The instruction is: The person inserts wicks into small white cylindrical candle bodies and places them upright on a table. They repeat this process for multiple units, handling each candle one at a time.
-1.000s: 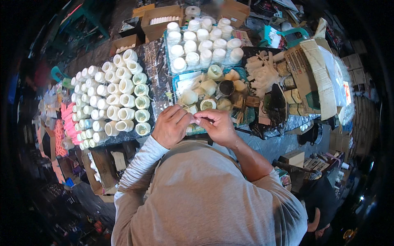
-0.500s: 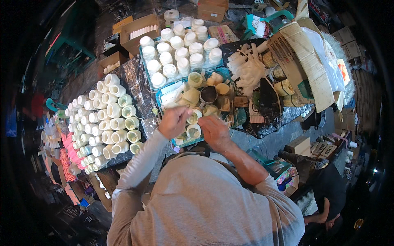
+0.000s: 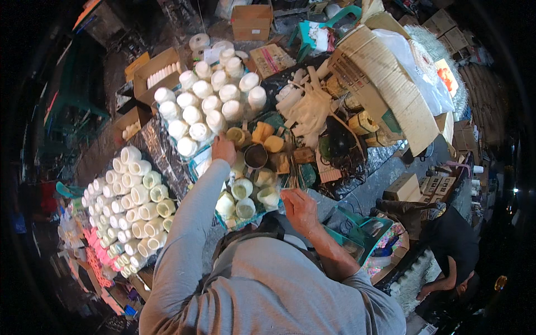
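My left hand (image 3: 224, 149) reaches forward to the near edge of the group of upturned white cup-shaped pieces (image 3: 215, 120); its fingertips are partly hidden, and I cannot make out whether they grip anything. My right hand (image 3: 300, 211) is held near my body with fingers curled together, and what they hold, if anything, is hidden. Left of it stand open translucent cups, among them one cup (image 3: 242, 188) with another cup (image 3: 245, 207) nearer me. A round metal pot (image 3: 255, 156) with a dark inside sits between my hands, beside yellow lumps (image 3: 273, 143).
Rows of cream cups (image 3: 139, 195) lie on their sides at the left. White scraps (image 3: 307, 111) are heaped at the back, next to a large open carton (image 3: 385, 78). A green bin (image 3: 357, 234) stands at the right. Another person (image 3: 449, 257) is at the lower right.
My hands have parted from over the small cups: the left has gone forward and left, the right slightly nearer me. The view has shifted, so the table sits further left.
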A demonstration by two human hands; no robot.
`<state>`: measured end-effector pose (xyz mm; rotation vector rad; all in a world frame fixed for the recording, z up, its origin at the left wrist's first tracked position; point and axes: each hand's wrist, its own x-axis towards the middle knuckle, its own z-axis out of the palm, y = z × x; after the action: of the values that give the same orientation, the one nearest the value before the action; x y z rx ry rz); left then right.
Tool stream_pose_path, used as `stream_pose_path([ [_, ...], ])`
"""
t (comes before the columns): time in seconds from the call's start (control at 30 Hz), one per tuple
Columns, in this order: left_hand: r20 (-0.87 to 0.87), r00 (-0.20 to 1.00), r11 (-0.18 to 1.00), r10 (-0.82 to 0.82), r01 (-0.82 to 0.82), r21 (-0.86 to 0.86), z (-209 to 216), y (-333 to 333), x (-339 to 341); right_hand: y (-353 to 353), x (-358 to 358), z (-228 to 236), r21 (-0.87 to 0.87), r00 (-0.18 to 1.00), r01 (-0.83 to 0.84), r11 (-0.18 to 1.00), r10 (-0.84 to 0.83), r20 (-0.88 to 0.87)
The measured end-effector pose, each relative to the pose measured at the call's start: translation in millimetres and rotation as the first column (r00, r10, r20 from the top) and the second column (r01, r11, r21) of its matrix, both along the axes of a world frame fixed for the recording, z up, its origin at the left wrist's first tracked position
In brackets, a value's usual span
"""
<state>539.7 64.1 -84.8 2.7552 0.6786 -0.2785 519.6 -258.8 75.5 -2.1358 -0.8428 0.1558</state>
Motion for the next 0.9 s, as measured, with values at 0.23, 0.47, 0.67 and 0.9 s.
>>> stream_pose_path([
  [0.23,0.515,0.833,0.955,0.201,-0.051,-0.291,44,19,-38,13,-1,8,-0.035,1.000,-0.005,0.999,0.005,-0.018],
  [0.47,0.016,0.468,-0.068,0.884,0.161,-0.985,133,-10,-164,54,-14,11,0.102,0.987,-0.154,0.983,0.158,-0.036],
  [0.67,-0.130,0.364,-0.258,0.922,0.330,-0.908,173,-62,-251,95,-67,-3,0.314,0.767,-0.014,0.949,0.211,-0.606],
  [0.9,0.158,0.598,0.150,0.786,0.063,-0.987,190,-79,-295,129,-119,5,0.333,0.764,-0.156,0.930,0.327,-0.557],
])
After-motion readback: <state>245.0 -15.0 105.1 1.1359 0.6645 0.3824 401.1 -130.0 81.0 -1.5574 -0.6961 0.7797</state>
